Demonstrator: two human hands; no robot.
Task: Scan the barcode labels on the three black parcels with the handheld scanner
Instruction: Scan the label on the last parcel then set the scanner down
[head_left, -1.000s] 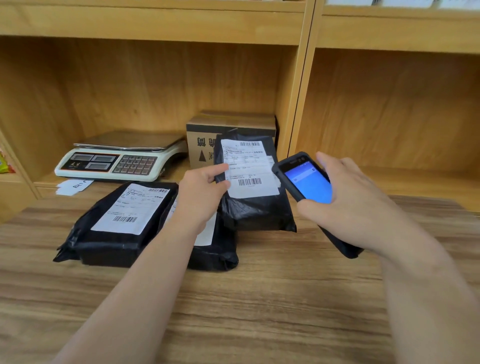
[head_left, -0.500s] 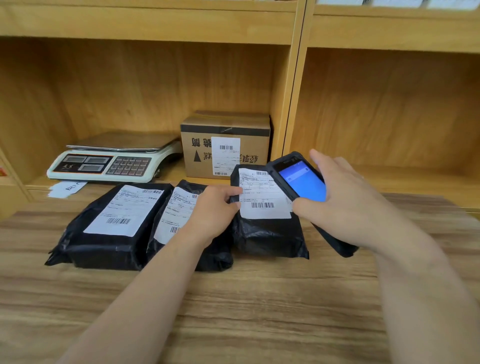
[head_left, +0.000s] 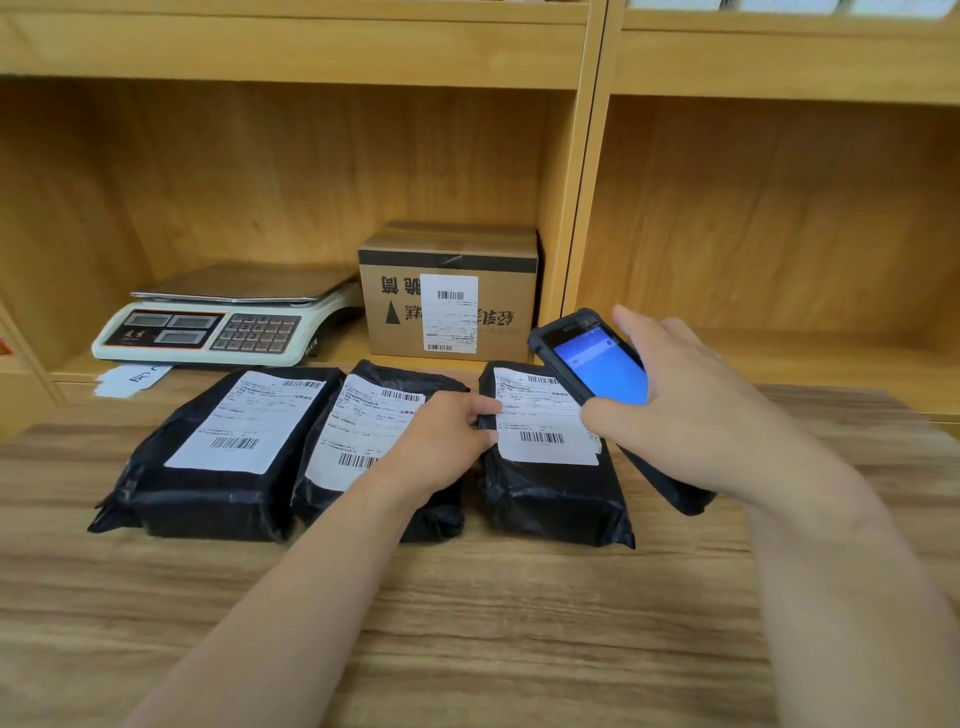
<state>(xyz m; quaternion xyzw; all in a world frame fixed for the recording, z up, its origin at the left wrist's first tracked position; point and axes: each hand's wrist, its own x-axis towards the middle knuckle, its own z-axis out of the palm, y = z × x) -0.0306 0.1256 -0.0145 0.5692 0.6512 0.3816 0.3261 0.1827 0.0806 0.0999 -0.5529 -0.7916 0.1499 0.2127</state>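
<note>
Since the earlier frames, the right parcel (head_left: 550, 478) has been laid flat on the table (head_left: 467, 623), in line with the middle parcel (head_left: 363, 441) and left parcel (head_left: 223, 457). Its left edge is pinched by the left hand (head_left: 441, 441). The handheld scanner (head_left: 597, 374) is gripped by the right hand (head_left: 691, 410), tilted over the label (head_left: 540, 421). A cardboard box (head_left: 452, 291) and scale (head_left: 223, 317) are located behind on the shelf (head_left: 592, 182).

Three black parcels flat in a row on the counter, left parcel (head_left: 218, 457), middle parcel (head_left: 363, 441), right parcel (head_left: 545, 478), each with a white barcode label up, handheld scanner (head_left: 597, 364) tilted over the right one, blue screen lit
</note>
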